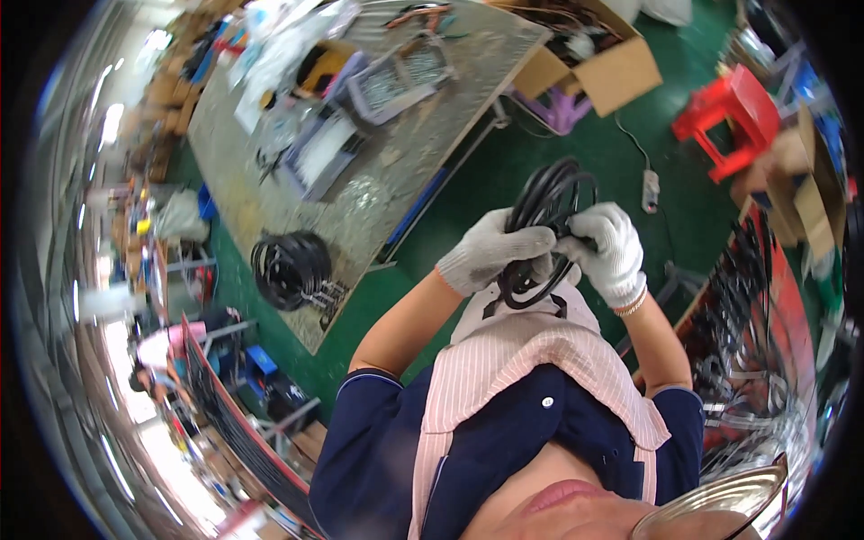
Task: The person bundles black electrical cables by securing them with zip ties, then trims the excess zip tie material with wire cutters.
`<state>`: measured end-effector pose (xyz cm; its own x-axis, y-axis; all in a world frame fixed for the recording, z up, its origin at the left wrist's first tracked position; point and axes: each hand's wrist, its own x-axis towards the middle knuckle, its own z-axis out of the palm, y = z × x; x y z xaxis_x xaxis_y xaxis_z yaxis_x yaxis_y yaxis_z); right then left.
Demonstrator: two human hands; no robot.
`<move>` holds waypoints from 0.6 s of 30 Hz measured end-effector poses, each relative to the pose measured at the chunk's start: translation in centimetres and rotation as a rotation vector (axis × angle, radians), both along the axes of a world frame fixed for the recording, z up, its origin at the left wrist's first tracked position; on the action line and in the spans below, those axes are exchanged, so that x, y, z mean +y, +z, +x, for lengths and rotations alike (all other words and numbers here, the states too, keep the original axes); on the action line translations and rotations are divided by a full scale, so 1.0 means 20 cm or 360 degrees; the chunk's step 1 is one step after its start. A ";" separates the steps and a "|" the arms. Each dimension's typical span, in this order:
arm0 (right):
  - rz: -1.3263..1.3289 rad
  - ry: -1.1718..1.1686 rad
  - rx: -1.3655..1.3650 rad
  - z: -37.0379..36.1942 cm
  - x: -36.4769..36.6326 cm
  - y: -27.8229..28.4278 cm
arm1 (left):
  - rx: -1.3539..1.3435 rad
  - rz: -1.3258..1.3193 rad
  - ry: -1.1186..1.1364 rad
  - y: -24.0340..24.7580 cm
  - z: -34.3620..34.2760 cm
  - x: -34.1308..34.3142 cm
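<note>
A coil of black cable (551,191) is held up in front of my apron, over the green floor. My left hand (495,249), in a white knit glove, is closed round the coil's left side with the thumb across it. On the other side my right hand (608,247), gloved alike, has its fingers bent in a pinch at the coil's middle, where a dark piece of cable shows between them. The right fingertips are partly hidden. Another bundle of coiled black cables (292,268) lies on the near left corner of the worktable.
The worktable (396,184) carries grey-blue parts bins (400,76), plastic bags and tools. Beyond its right edge stand an open cardboard box (616,76) and a red stool (733,117). A power strip (650,191) lies on the floor. Many black cables (742,333) lie on a red surface at right.
</note>
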<state>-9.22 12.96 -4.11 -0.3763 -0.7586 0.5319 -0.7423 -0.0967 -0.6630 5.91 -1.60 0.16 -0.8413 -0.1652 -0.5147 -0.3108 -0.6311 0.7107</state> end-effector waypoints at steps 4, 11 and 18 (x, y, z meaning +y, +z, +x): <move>-0.0023 0.0185 -0.0252 0.14 -0.18 -0.12 | -0.0021 -0.0040 0.0088 -0.02 0.19 -0.07; 0.0197 0.0561 -0.0371 0.29 -0.47 -0.24 | -0.0350 -0.0476 -0.0097 0.10 0.48 -0.27; -0.0246 0.1305 0.0624 0.48 -1.05 0.19 | -0.0436 -0.2145 -0.0677 0.15 0.75 -0.48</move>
<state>0.41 -8.13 -0.37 0.4763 -0.6180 0.6254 -0.5710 -0.7583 -0.3145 20.86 -11.17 3.26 -0.8517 -0.4135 -0.3219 -0.5231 0.6350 0.5684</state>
